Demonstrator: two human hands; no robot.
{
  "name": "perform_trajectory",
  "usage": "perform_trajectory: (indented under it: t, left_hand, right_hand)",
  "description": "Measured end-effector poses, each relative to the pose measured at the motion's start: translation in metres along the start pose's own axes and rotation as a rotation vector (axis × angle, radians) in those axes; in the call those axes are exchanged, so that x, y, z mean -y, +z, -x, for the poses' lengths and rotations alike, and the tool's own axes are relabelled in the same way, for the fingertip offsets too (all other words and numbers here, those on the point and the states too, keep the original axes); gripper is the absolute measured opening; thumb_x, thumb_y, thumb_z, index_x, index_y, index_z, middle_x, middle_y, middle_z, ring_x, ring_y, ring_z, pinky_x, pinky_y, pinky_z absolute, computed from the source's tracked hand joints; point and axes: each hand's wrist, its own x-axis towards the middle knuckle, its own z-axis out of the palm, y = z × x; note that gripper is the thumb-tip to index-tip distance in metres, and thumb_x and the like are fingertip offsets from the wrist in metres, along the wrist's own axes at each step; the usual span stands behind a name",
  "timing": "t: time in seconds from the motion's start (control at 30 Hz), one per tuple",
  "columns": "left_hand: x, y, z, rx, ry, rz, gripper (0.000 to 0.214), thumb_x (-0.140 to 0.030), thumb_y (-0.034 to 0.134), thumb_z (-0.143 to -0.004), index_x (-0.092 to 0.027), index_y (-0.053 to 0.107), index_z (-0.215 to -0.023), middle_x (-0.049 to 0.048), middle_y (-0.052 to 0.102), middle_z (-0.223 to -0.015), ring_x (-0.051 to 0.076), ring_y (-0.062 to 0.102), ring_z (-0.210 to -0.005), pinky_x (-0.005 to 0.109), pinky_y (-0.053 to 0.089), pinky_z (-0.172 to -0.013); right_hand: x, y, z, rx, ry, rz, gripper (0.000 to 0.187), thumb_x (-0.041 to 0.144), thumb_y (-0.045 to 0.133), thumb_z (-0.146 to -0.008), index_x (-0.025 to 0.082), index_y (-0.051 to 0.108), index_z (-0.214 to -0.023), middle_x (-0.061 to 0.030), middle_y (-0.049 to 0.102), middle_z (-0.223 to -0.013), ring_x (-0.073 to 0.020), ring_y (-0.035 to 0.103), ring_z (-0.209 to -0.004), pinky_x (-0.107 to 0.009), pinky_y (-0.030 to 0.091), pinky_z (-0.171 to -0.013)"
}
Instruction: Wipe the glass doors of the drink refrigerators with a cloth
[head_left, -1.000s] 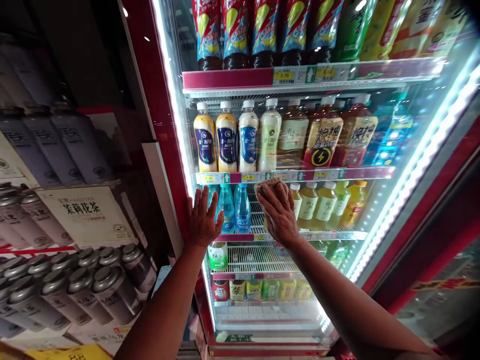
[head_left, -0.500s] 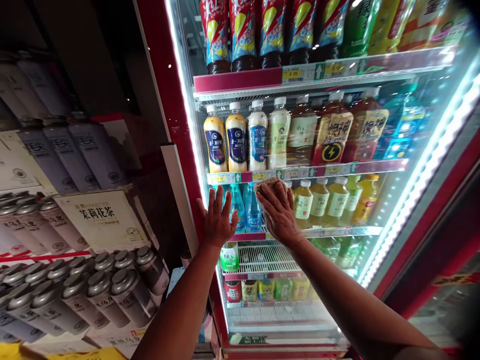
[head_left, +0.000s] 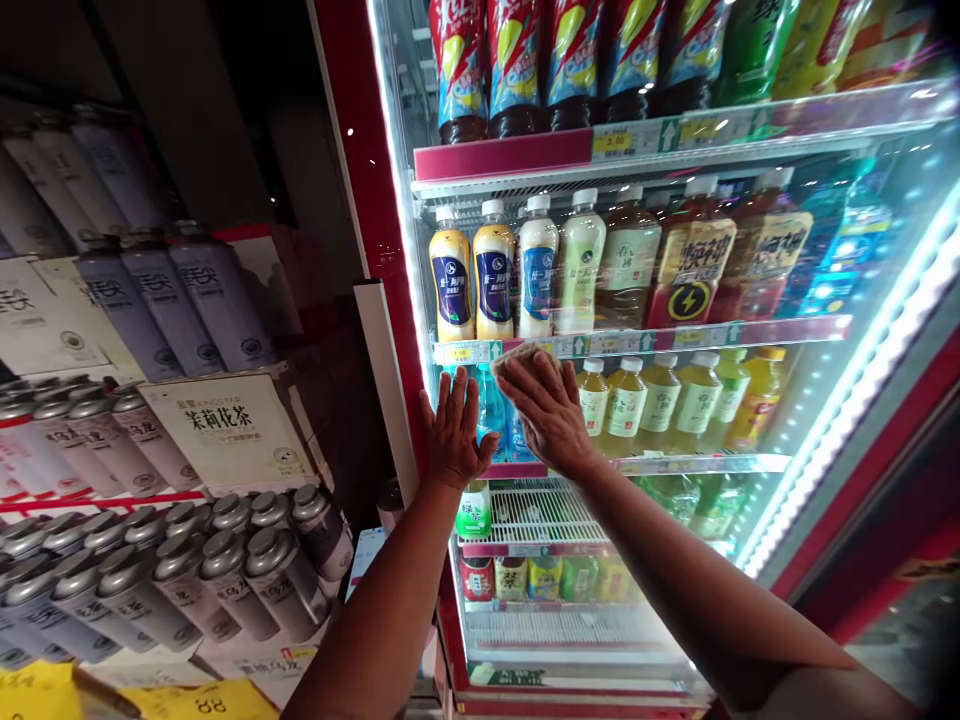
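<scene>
My right hand (head_left: 553, 418) presses a tan cleaning cloth (head_left: 526, 353) against the glass door (head_left: 525, 505) of a lit drinks cooler, its fingers stretched over the cloth. Behind it are blue bottles (head_left: 491, 410) and a shelf edge with price tags. To its left, my left hand (head_left: 459, 432) rests with fingers spread at the door's left side, near the red frame (head_left: 401, 345). It holds nothing. The palms and much of the cloth are hidden from this side.
Inside the cooler stand rows of bottled drinks (head_left: 454, 275). At the left, shelves hold grey tea canisters (head_left: 285, 585) and a cream box (head_left: 225, 425) close to my left arm. A white upright edge (head_left: 386, 375) borders the cooler's frame.
My right hand and the cloth have slid left across the glass, closer to my left hand. My left hand stays in about the same place on the door. The whole view has shifted slightly.
</scene>
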Motion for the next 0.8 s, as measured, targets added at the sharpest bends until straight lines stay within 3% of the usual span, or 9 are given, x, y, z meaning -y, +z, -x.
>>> perform_trajectory:
  t: [0.13, 0.3, 0.4, 0.53, 0.67, 0.73, 0.8]
  left_hand:
    - [0.001, 0.001, 0.002, -0.01, -0.014, -0.021, 0.082, -0.065, 0.009, -0.102, -0.016, 0.005, -0.168, 0.0194, 0.027, -0.169, 0.028, 0.005, -0.162, 0.058, 0.0, -0.13]
    - [0.002, 0.001, 0.003, 0.008, -0.037, 0.023, 0.088, -0.07, 0.01, -0.1, -0.015, -0.001, -0.167, 0.0199, 0.019, -0.171, 0.03, 0.002, -0.162, 0.06, 0.004, -0.129]
    - [-0.004, -0.005, -0.002, 0.041, -0.093, 0.06, 0.085, -0.067, 0.009, -0.101, -0.015, -0.002, -0.167, 0.0178, 0.013, -0.173, 0.03, 0.002, -0.162, 0.06, 0.006, -0.13]
    - [-0.018, -0.029, -0.017, 0.038, -0.08, 0.07, 0.082, -0.059, 0.026, -0.104, -0.016, -0.006, -0.167, 0.0123, -0.004, -0.175, 0.031, -0.002, -0.162, 0.057, 0.012, -0.131]
    - [-0.014, -0.067, -0.034, 0.036, 0.083, -0.029, 0.083, -0.044, 0.047, -0.102, -0.023, 0.002, -0.168, 0.0065, -0.001, -0.175, 0.033, 0.008, -0.161, 0.054, 0.022, -0.13]
    - [-0.002, -0.082, -0.039, 0.001, 0.026, -0.139, 0.083, -0.042, 0.049, -0.101, -0.022, 0.004, -0.168, 0.0085, 0.004, -0.175, 0.034, 0.008, -0.161, 0.055, 0.02, -0.13]
    - [0.011, -0.092, -0.04, 0.007, -0.02, -0.168, 0.081, -0.04, 0.046, -0.103, -0.018, 0.005, -0.168, 0.0122, 0.006, -0.175, 0.033, 0.007, -0.161, 0.054, 0.018, -0.13]
  right_hand:
    - [0.009, 0.009, -0.008, -0.084, 0.067, 0.032, 0.07, 0.018, 0.045, -0.103, 0.037, 0.019, -0.165, 0.0051, 0.043, -0.164, -0.02, 0.01, -0.162, -0.053, 0.01, -0.133]
    - [0.019, 0.012, 0.001, 0.088, -0.107, -0.066, 0.07, 0.024, 0.049, -0.101, 0.037, 0.022, -0.164, 0.0061, 0.044, -0.163, -0.02, 0.019, -0.16, -0.05, 0.014, -0.133]
    - [0.017, 0.009, -0.012, 0.089, -0.068, -0.06, 0.071, 0.02, 0.049, -0.101, 0.04, 0.023, -0.164, 0.008, 0.041, -0.165, -0.0206, 0.022, -0.16, -0.051, 0.014, -0.133]
    - [0.026, 0.017, -0.037, 0.066, 0.012, -0.01, 0.063, 0.026, 0.05, -0.103, 0.04, 0.032, -0.161, 0.0077, 0.039, -0.166, -0.0216, 0.017, -0.161, -0.05, 0.012, -0.134]
    - [0.041, 0.029, -0.036, 0.175, -0.188, -0.067, 0.054, 0.03, 0.051, -0.103, 0.035, 0.043, -0.156, 0.0054, 0.041, -0.166, -0.0195, 0.019, -0.16, -0.047, 0.016, -0.134]
    - [0.042, 0.029, -0.036, 0.226, -0.309, -0.108, 0.051, 0.027, 0.046, -0.105, 0.035, 0.045, -0.155, 0.007, 0.044, -0.164, -0.0157, 0.022, -0.159, -0.045, 0.018, -0.134]
    - [0.04, 0.024, -0.045, 0.22, -0.333, -0.124, 0.05, 0.024, 0.043, -0.106, 0.037, 0.044, -0.155, 0.0096, 0.045, -0.163, -0.013, 0.023, -0.159, -0.042, 0.017, -0.134]
